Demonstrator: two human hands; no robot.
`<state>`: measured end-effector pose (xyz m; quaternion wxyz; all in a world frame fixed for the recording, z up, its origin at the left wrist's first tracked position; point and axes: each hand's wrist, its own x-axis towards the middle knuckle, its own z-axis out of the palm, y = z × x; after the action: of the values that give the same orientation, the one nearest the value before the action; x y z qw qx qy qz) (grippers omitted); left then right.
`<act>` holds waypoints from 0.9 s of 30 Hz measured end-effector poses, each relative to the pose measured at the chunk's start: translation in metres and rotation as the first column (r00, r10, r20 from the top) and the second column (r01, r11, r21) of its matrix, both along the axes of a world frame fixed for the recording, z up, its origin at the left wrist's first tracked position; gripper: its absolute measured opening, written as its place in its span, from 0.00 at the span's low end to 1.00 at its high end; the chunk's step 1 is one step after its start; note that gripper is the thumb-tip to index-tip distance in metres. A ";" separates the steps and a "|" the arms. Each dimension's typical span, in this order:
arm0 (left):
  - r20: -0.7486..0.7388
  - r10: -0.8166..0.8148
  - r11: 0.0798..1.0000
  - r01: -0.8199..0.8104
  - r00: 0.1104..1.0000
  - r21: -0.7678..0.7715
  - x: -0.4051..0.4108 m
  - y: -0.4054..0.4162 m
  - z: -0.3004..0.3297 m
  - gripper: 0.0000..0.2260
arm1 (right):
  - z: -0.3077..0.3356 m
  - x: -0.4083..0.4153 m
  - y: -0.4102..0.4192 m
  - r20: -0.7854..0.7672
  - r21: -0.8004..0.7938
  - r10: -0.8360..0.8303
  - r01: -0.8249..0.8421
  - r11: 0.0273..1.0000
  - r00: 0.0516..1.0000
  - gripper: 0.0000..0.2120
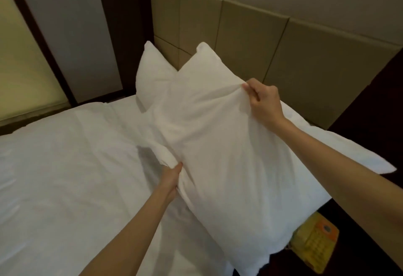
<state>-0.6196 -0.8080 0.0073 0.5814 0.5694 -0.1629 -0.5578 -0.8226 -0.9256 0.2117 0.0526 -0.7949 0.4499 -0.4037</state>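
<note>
A large white pillow (222,158) is held up above the bed, tilted with one corner pointing at the headboard. My left hand (172,179) grips a bunched fold of its cover at the lower left edge. At the upper right edge, my right hand (261,101) pinches the fabric between thumb and fingers. A second white pillow (152,79) stands upright against the headboard behind it. Another pillow (340,149) lies flat under my right forearm.
The bed (65,177) is covered with a white sheet. A beige panelled headboard (294,47) runs along the wall. A yellow telephone with an orange panel (316,243) sits on a dark bedside surface at the lower right. Dark wall panels stand at the left.
</note>
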 end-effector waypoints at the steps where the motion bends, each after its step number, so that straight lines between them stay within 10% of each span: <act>1: 0.056 -0.057 0.998 0.056 0.997 0.024 -0.009 -0.017 -0.003 0.24 | 0.000 -0.006 -0.011 -0.026 -0.026 0.000 -0.001 1.000 1.000 0.14; 6: 0.315 -0.473 0.870 0.379 0.823 0.315 -0.072 -0.109 -0.021 0.32 | -0.037 -0.063 -0.089 -0.355 -0.169 -0.047 -0.014 0.985 0.934 0.13; 10: 0.332 -0.467 0.862 0.338 0.820 0.377 -0.076 -0.138 -0.027 0.30 | -0.118 -0.097 -0.132 -0.687 0.098 0.039 0.040 0.994 0.725 0.11; 18: 0.460 -0.318 0.906 0.124 0.829 0.404 -0.052 -0.150 -0.028 0.21 | -0.205 -0.139 -0.175 -0.639 0.571 -0.084 0.545 0.614 0.765 0.44; 23: 0.528 -0.284 0.922 0.076 0.800 0.379 -0.054 -0.163 -0.024 0.18 | -0.230 -0.132 -0.184 -0.741 0.502 -0.049 0.602 0.620 0.669 0.46; 27: 0.578 -0.264 0.939 0.067 0.772 0.338 -0.058 -0.169 -0.017 0.17 | -0.225 -0.130 -0.201 -0.599 0.730 0.132 0.471 0.495 0.789 0.35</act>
<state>-0.6775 -0.9772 -0.0098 0.3517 0.7839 -0.3070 -0.4094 -0.9522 -1.1266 -0.0131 0.2528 -0.6932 0.6616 0.1333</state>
